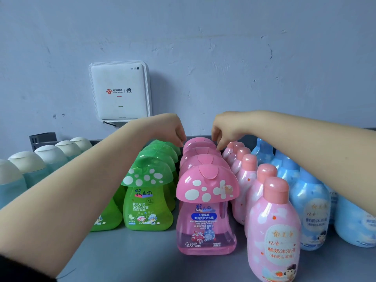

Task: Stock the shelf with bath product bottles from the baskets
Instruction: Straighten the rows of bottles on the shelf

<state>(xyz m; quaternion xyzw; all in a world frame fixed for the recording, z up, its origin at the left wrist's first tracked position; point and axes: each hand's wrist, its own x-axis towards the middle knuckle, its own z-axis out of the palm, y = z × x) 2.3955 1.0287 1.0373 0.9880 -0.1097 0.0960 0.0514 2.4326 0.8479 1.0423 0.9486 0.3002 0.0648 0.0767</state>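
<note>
A row of pink mushroom-cap bottles (206, 200) runs front to back down the middle of the grey shelf (130, 257). Both my arms reach over the rows to the rearmost pink mushroom bottle (198, 141). My left hand (173, 129) has curled fingers at the left edge of its cap. My right hand (222, 132) has fingertips at the cap's right edge. Whether the fingers pinch the cap or only touch it is unclear. Green mushroom bottles (147, 192) stand in rows to the left.
Pale teal bottles with cream caps (28, 165) line the far left. Pink round-capped bottles (273, 226) and blue bottles (309, 208) fill the right. A white router (120, 91) hangs on the wall behind. A dark bracket (42, 139) sits at the back left.
</note>
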